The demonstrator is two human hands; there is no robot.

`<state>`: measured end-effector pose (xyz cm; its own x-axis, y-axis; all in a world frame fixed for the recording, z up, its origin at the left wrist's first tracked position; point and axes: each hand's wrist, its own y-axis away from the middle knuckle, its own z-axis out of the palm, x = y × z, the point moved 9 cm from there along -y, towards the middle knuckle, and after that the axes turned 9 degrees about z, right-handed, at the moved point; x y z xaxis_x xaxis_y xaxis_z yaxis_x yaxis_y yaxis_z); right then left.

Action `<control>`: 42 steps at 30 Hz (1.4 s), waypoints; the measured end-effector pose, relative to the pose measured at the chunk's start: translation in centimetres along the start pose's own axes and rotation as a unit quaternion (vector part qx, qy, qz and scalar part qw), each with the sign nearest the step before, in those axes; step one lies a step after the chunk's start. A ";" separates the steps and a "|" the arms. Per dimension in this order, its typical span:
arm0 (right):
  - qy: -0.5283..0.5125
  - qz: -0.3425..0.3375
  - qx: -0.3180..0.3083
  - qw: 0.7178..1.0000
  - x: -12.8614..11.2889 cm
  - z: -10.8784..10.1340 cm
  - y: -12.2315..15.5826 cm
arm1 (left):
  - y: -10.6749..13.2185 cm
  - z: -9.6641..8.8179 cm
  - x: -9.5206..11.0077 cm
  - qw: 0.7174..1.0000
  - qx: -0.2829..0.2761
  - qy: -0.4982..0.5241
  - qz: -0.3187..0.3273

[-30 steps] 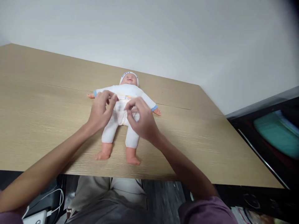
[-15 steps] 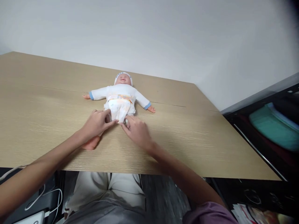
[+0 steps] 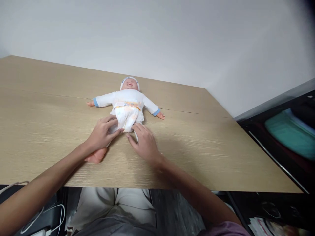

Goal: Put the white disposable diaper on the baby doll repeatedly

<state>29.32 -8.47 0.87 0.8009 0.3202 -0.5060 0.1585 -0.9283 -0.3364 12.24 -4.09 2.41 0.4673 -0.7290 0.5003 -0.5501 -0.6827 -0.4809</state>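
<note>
A baby doll [image 3: 129, 95] in a white long-sleeved top with blue cuffs lies on its back, arms spread. A white diaper [image 3: 126, 118] with an orange patterned waistband covers its lower body. My left hand [image 3: 103, 132] is closed at the diaper's lower left edge, its thumb on the bottom of the crotch and its bent fingers over the leg. At the lower right edge, my right hand [image 3: 145, 141] touches the diaper with its fingertips, thumb apart and lower. One doll foot [image 3: 97, 155] shows below my left wrist. The doll's other foot is hidden.
The doll lies on a wooden table [image 3: 197, 147] against a pale wall. White cables [image 3: 57, 213] hang at the lower left. To the right are a dark shelf with a green item [image 3: 290, 134] and papers [image 3: 263, 226] below.
My right thumb has moved away from the diaper's edge, and the right fingers have spread. My left hand stays at the lower left edge. The view has shifted slightly.
</note>
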 end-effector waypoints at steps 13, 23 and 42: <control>-0.178 0.160 0.080 0.968 3.8 -1.4 -0.1 | 1.6 1.0 -5.1 0.941 0.117 0.252 -0.193; -0.084 0.121 0.061 0.987 2.7 -1.6 -0.3 | 1.8 0.8 -4.8 0.952 0.046 0.205 -0.222; -0.094 0.103 0.089 0.986 2.8 -2.1 -0.4 | 1.4 1.6 -3.5 0.915 0.038 0.321 -0.240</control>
<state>32.75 -7.63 1.22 0.6809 0.1726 -0.7117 -0.1147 -0.9347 -0.3364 10.92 -2.53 -1.13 0.1258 -0.1812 0.9754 -0.3278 -0.9355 -0.1316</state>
